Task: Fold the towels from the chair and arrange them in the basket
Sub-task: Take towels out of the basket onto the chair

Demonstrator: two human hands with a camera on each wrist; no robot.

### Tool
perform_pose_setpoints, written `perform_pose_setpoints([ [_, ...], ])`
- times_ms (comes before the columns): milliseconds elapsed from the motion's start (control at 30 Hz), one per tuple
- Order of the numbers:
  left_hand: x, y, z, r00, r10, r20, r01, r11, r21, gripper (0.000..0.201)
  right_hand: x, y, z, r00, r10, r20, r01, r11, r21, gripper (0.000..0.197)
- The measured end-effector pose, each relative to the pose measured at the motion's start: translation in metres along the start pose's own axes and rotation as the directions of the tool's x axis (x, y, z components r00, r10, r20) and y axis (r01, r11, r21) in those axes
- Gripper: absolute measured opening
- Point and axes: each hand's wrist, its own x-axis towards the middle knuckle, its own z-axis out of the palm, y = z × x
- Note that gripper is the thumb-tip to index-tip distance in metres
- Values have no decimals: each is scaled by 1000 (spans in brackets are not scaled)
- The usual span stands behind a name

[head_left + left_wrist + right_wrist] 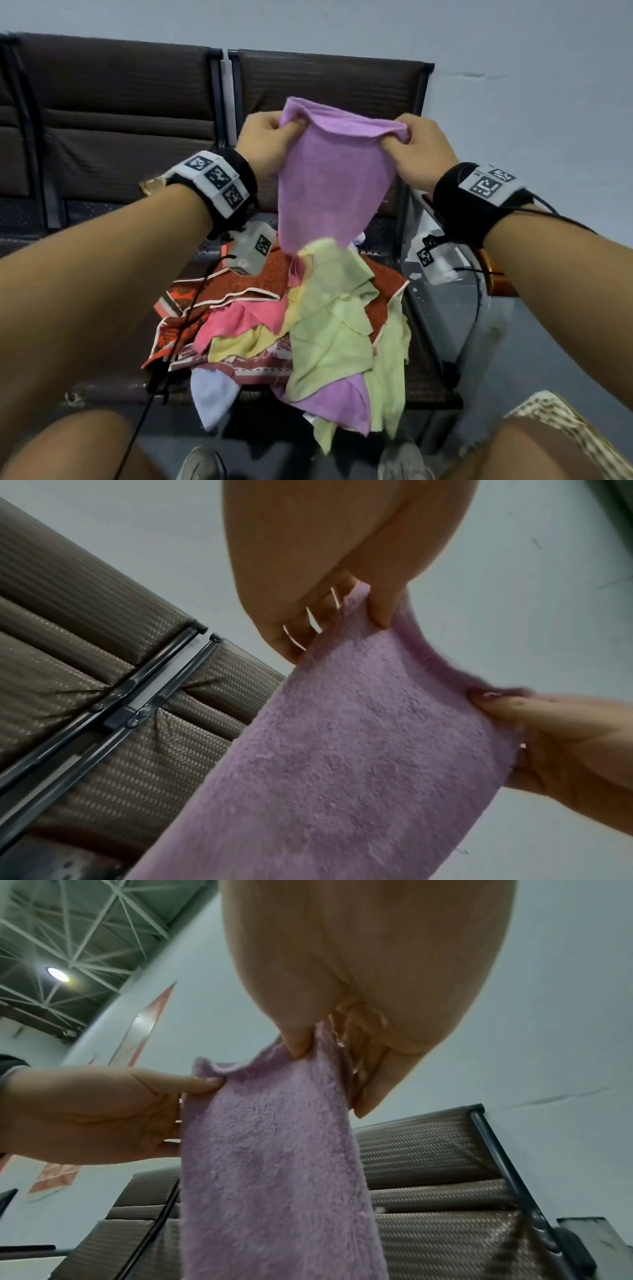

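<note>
A purple towel (329, 171) hangs in the air above the chair seat, held by its top edge. My left hand (270, 137) pinches the top left corner and my right hand (407, 144) pinches the top right corner. In the left wrist view my left hand (349, 610) grips the purple towel (342, 764) between thumb and fingers. The right wrist view shows my right hand (318, 1042) pinching the purple towel (274, 1150) the same way. A heap of towels (308, 325) in yellow-green, pink, red, white and purple lies on the chair (424, 380). No basket is in view.
A row of brown padded chairs (120, 120) stands against a pale wall (531, 102). A metal armrest (428, 274) runs along the right of the seat. My knees and shoes (202, 462) sit at the bottom edge of the head view.
</note>
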Motion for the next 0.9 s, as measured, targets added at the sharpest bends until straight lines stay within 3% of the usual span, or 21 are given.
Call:
perform_pose_setpoints([
  [100,-18,-15,-11,995,-21,96,28,998,-63,12,-16,8,8,998,-46,48,43,998,50,12],
  [167,-43,-41,-13,973,-113,201,113,994,13,22,-36,23,19,969,-33,247,47,998,-52,15],
  [267,-92,-88,-9,893,-309,328,246,944,220,21,-80,49,41,816,82,572,38,980,-195,21],
  [333,-123,-113,-6,792,-445,418,292,878,380,13,-110,64,57,667,165,726,48,963,-264,21],
  [367,-137,-122,-5,720,-508,473,306,844,440,16,-125,71,64,586,209,783,25,961,-275,21],
  [467,-169,-140,1,512,-636,577,367,770,522,34,-160,89,79,362,320,875,-251,938,-239,17],
  [533,-178,-145,5,403,-688,604,456,723,519,25,-171,97,82,260,337,905,-402,890,-216,12],
  [567,-179,-146,6,373,-703,605,499,702,508,24,-172,100,84,245,340,908,-449,870,-204,11],
  [600,-177,-148,8,369,-711,598,526,691,497,23,-171,103,85,261,348,901,-488,852,-187,10],
  [633,-173,-151,10,394,-711,583,540,692,479,22,-167,105,88,304,361,881,-515,841,-167,11],
  [700,-160,-159,15,504,-686,525,564,721,402,25,-156,112,96,417,396,818,-557,822,-114,13],
  [800,-137,-180,27,679,-647,346,577,762,293,30,-136,128,113,601,433,672,-602,798,24,13],
  [900,-116,-201,40,801,-577,157,527,805,273,31,-118,146,136,743,461,485,-555,829,62,21],
])
